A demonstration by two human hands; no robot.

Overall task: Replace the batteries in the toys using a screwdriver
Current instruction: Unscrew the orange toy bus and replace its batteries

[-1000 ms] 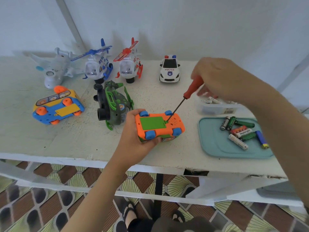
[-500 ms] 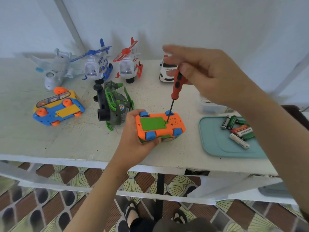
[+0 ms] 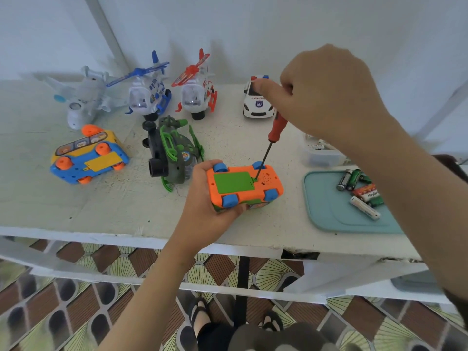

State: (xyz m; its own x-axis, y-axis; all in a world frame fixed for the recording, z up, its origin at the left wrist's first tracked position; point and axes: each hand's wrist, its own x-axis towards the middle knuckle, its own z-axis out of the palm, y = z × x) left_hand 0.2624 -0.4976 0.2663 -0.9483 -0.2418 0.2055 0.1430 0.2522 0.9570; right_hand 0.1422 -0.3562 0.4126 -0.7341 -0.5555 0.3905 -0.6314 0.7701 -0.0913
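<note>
Since half a second ago, your right hand [image 3: 329, 92] has slid to the right and its fingers, then spread, have curled down over the top of the screwdriver [image 3: 277, 127]. The red handle now leans up and to the right instead of standing nearly upright. The tip has stayed where it was, at the right edge of the green battery cover [image 3: 233, 182], beside the speaker holes.

Your left hand [image 3: 205, 209] grasps the orange toy car [image 3: 243, 183] around its left end and near side. The car is belly-up, close to the near edge of the surface [image 3: 76, 211]; whether it rests there or is held just above, I cannot tell.

The car looks like light, hollow, hard plastic, smooth enough to twist in your palm once you turn the driver. Grip the body sides, not the blue wheels, which would likely roll. The driver is thin, and its small tip could skip out of the screw if it leans too far, so bring it more upright and press straight down.

Spare batteries [image 3: 362, 191] lie in the teal tray [image 3: 329, 216] to the right, ready for the swap.
</note>
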